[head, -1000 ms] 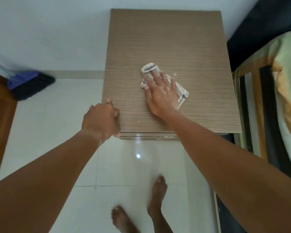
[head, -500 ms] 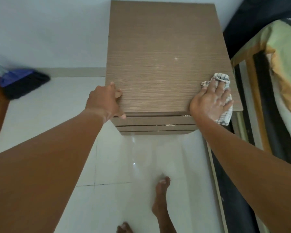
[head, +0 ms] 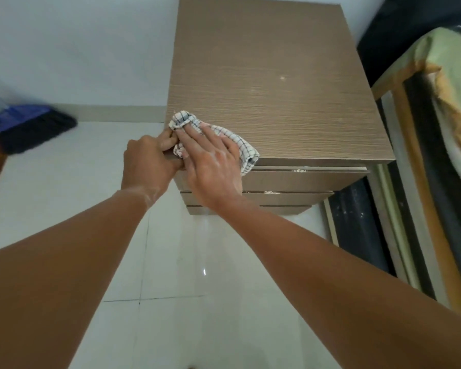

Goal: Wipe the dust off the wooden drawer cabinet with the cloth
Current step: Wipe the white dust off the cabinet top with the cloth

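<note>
Cloth pressed flat at the cabinet's front left corner.

A blue-and-black broom [head: 30, 126] lies on the floor by the wall at far left. The left hand [head: 147, 163] has its grip closed on the front left corner of the wooden drawer cabinet [head: 277, 89]. Touching it, the right hand [head: 210, 166] lies with fingers spread, holding the checked cloth [head: 224, 137] flat under its palm against the cabinet top; one end hangs over the front edge. A bed [head: 437, 129] stands at right.
</note>
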Available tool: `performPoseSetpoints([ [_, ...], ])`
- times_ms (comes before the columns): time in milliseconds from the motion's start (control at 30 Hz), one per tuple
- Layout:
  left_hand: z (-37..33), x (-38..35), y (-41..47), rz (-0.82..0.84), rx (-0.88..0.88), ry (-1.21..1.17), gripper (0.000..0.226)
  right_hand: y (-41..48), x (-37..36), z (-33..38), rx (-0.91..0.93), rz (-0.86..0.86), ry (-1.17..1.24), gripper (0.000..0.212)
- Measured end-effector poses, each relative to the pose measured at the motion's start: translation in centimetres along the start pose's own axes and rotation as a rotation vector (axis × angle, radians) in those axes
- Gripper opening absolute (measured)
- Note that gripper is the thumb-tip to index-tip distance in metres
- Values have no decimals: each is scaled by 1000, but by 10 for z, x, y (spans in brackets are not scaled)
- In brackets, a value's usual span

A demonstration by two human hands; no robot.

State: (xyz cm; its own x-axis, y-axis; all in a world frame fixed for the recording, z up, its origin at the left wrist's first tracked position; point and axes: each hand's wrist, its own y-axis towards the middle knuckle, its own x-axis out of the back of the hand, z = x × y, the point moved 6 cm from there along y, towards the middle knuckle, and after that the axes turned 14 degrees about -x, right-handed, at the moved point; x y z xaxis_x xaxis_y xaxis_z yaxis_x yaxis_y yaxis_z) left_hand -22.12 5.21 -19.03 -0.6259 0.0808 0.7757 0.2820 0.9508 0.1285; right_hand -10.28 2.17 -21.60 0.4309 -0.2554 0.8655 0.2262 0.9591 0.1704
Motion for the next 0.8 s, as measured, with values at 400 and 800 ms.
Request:
performPoseSetpoints([
  [400,-92,-78,-5,108,-178,596,55,33,72,-123,-104,69,-264,45],
  [800,-81,-95,-11,-72,-177,447,58,23,124,-234,-222,-393,-193,36],
])
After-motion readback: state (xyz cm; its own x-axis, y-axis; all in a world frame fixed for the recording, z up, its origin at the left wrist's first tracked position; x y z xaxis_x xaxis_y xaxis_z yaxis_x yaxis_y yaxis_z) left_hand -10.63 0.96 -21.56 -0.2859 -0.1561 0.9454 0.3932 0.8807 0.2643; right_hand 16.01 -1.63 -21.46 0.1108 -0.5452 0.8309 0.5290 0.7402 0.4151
